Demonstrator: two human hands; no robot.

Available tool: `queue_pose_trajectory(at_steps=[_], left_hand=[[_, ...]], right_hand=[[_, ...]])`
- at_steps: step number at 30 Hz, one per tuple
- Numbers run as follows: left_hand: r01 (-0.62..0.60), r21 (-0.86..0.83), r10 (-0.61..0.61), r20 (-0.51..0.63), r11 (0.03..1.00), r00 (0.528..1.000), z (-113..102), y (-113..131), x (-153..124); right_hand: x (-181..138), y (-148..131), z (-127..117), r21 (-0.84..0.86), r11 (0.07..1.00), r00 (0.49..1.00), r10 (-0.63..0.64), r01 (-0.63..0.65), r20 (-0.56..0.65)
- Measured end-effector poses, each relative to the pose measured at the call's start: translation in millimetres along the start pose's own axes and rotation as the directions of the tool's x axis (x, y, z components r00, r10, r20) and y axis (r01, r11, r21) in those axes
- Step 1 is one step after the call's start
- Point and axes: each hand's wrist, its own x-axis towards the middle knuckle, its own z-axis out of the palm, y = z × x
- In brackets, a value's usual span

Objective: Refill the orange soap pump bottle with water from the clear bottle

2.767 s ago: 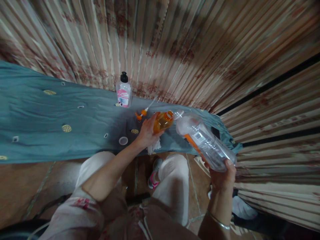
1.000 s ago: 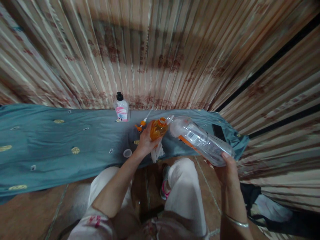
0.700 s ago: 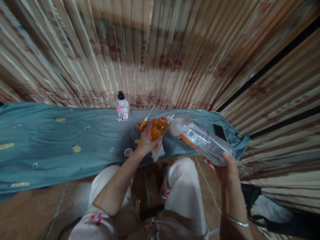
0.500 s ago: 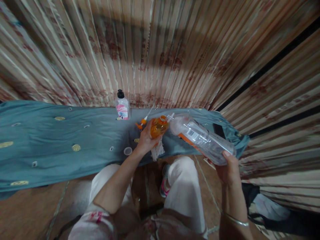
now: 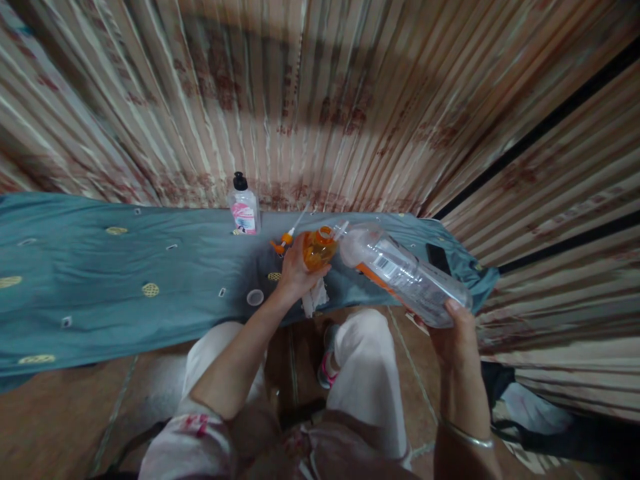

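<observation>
My left hand (image 5: 296, 270) is wrapped round a small orange bottle (image 5: 319, 247) with its neck uncapped, held over the near edge of the blue-green cloth (image 5: 100, 267). A white tissue (image 5: 314, 299) hangs beneath that hand. My right hand (image 5: 456, 331) grips the base of a large clear plastic bottle (image 5: 400, 273), tilted so its open mouth meets the neck of the orange bottle. An orange pump head with a white tube (image 5: 286, 239) lies on the cloth just behind my left hand.
A small clear bottle with a black cap and pink label (image 5: 243, 207) stands at the back of the cloth by the striped curtain (image 5: 350, 100). A round clear cap (image 5: 255, 297) lies near the cloth's front edge. A dark phone (image 5: 438, 257) lies at the right end.
Both hands keep the two bottles mouth to mouth in the same pose. The view has drifted slightly; nothing on the cloth has moved.
</observation>
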Motion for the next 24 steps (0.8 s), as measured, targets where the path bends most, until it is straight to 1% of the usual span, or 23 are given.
queue_pose_trajectory(at_steps=[4, 10, 13, 16, 20, 24], left_hand=[[0.008, 0.010, -0.008, 0.002, 1.000, 1.000, 0.1, 0.9, 1.9], [-0.016, 0.021, 0.017, -0.008, 1.000, 1.000, 1.0, 0.5, 4.6], [-0.028, 0.019, 0.028, -0.010, 0.999, 1.000, 1.8, -1.0, 4.3], [-0.027, 0.011, 0.027, -0.022, 1.000, 0.999, 2.4, -1.7, 3.9], [-0.012, 0.004, 0.012, -0.024, 1.000, 1.000, 1.9, -0.2, 4.2], [-0.013, 0.000, 0.013, -0.014, 1.000, 1.000, 0.3, 3.2, 5.3]], right_hand=[[-0.7, -1.1, 0.6, 0.013, 1.000, 1.000, 0.017, -0.017, -0.022], [-2.9, -1.8, 0.7, 0.008, 1.000, 1.000, 0.014, -0.014, 0.022], [-2.5, -0.8, -0.3, -0.012, 1.000, 0.999, -0.016, 0.017, 0.038], [-1.9, 0.4, -1.4, -0.018, 0.999, 0.999, -0.033, 0.033, 0.033], [-2.4, -0.1, -1.9, -0.003, 1.000, 1.000, -0.008, 0.008, 0.018], [-3.2, -1.1, -2.1, -0.012, 1.000, 1.000, -0.012, 0.013, 0.021]])
